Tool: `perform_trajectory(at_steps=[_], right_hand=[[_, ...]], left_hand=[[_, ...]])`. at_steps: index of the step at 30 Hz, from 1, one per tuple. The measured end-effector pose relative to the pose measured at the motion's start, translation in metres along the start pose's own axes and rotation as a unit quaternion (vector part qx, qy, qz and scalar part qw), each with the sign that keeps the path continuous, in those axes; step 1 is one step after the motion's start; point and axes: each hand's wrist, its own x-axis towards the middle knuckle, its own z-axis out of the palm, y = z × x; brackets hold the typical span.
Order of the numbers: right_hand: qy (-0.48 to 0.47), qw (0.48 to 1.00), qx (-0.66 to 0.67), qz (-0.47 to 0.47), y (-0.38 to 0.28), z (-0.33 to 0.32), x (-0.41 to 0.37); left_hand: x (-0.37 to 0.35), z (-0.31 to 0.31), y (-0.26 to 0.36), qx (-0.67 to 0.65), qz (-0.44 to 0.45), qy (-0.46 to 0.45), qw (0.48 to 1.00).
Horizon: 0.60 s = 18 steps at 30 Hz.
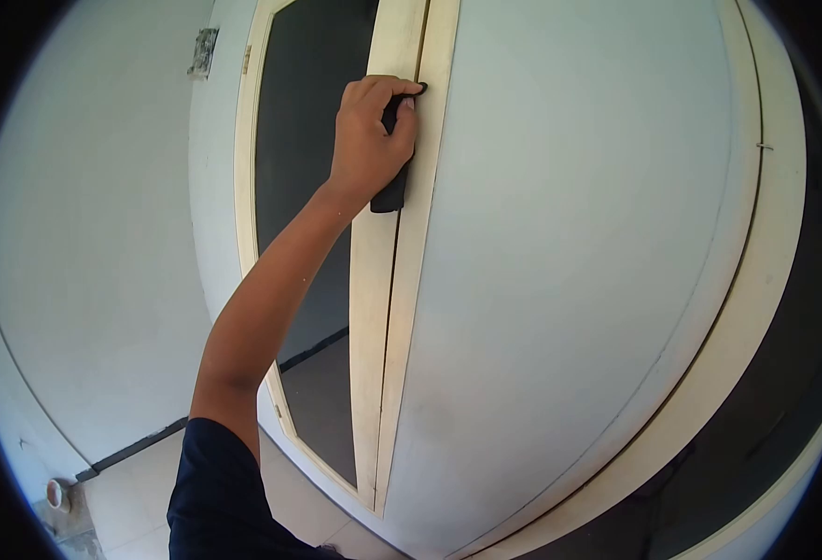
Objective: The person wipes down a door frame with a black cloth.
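High on a pale wooden door edge (372, 327), the person's left hand (369, 140) grips a black block (390, 194); a small cup (56, 493) stands on the floor (150, 504), contents indiscernible.

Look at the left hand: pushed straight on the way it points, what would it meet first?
The left hand, closed on a black block, would likely meet the door's pale wooden edge at once; the block seems to touch it, though depth is unclear.

Bare house interior: raw-edged door (570, 233)
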Motion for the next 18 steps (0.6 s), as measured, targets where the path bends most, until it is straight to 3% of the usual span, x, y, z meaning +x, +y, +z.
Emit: perform_trajectory(at_steps=[1, 3, 5, 8, 10, 11, 12, 14, 15, 17, 18], right_hand=[[-0.007, 0.997, -0.068, 0.022, -0.02, 0.011, -0.02], [-0.065, 0.98, -0.112, -0.149, 0.009, -0.002, 0.004], [0.029, 0.999, 0.016, -0.023, -0.051, 0.05, -0.027], [0.048, 0.996, 0.042, -0.059, -0.027, 0.055, 0.017], [0.089, 0.991, 0.053, -0.088, -0.072, 0.096, -0.005], [0.094, 0.99, 0.059, -0.086, -0.084, 0.111, -0.013], [0.113, 0.981, -0.007, -0.158, -0.094, 0.128, -0.017], [0.167, 0.929, -0.144, -0.297, -0.124, 0.165, -0.037], [0.174, 0.929, -0.137, -0.296, -0.145, 0.188, -0.052], [0.174, 0.874, -0.135, -0.432, -0.185, 0.231, -0.077], [0.182, 0.876, -0.126, -0.428, -0.206, 0.248, -0.078]], left_hand=[[-0.002, -0.005, 0.0, -0.007, -0.017, -0.012, 1.0], [-0.024, -0.021, 0.006, -0.044, -0.078, -0.029, 0.996], [-0.05, -0.051, 0.031, -0.11, -0.192, -0.06, 0.973], [-0.113, -0.104, 0.078, -0.191, -0.323, -0.11, 0.92], [-0.169, -0.134, 0.09, -0.217, -0.371, -0.138, 0.892], [-0.193, -0.151, 0.099, -0.28, -0.461, -0.161, 0.827], [-0.219, -0.166, 0.105, -0.315, -0.541, -0.179, 0.758], [-0.27, -0.187, 0.11, -0.344, -0.578, -0.284, 0.684], [-0.289, -0.196, 0.114, -0.361, -0.605, -0.326, 0.63], [-0.335, -0.213, 0.113, -0.418, -0.625, -0.403, 0.521], [-0.343, -0.217, 0.113, -0.445, -0.629, -0.417, 0.482]])
